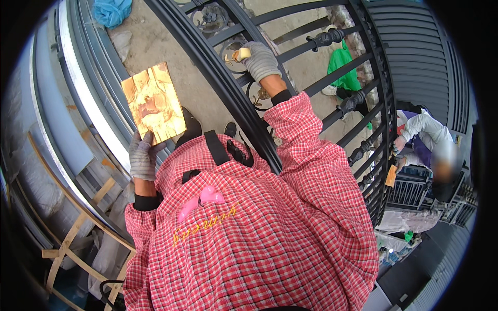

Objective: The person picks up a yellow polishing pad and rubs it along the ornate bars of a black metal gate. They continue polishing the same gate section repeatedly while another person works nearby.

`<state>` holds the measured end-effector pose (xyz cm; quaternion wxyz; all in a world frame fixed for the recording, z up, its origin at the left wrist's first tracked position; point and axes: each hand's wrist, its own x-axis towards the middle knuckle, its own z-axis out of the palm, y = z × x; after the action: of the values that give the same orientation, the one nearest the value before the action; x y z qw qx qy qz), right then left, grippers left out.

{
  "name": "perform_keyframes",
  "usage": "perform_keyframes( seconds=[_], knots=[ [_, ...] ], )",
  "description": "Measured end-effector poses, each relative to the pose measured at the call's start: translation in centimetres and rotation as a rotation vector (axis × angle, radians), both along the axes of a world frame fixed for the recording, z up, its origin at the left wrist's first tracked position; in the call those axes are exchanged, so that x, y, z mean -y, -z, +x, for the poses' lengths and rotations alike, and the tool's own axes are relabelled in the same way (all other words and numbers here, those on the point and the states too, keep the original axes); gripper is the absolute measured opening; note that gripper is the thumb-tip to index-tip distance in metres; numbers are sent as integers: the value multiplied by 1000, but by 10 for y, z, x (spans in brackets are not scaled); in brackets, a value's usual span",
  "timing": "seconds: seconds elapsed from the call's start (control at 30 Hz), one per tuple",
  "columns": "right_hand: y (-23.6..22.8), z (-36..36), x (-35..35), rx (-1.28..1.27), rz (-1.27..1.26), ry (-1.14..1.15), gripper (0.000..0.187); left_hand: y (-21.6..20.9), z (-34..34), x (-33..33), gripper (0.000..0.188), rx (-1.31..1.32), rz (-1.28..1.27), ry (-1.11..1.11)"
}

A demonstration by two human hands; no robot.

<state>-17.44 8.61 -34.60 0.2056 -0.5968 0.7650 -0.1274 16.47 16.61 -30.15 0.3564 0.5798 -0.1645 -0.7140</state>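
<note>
In my left hand (142, 158), in a grey knit glove, is a flat square board (154, 103) smeared with shiny gold paint. My fingers pinch its lower corner. My right hand (261, 61), gloved alike, reaches over the black metal railing (228, 85). Its fingers are closed on a small pale yellow block, like a piece of sponge (243, 53), darker gold at one end. That end is at a scroll ornament (228, 58) between two rails, which shows gold on its curves. Another ornament with gold on it (261, 95) lies beside my right wrist.
A co-worker (423, 137) in a white top works across the railing at the right, holding a gold-coloured board (391, 175). Long metal profiles (70, 62) and a wooden lattice (78, 228) stand at the left. A blue plastic bag (111, 11) and green plastic (343, 67) lie farther off.
</note>
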Motion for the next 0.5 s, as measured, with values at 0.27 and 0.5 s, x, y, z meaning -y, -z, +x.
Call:
perform_keyframes(
  seconds=[0.27, 0.5],
  knots=[
    [3, 22, 10, 21, -52, -39, 33, -1, 0, 2, 42, -21, -5, -12],
    [-5, 20, -1, 11, 68, -143, 32, -1, 0, 2, 38, -11, -7, -12]
  ],
)
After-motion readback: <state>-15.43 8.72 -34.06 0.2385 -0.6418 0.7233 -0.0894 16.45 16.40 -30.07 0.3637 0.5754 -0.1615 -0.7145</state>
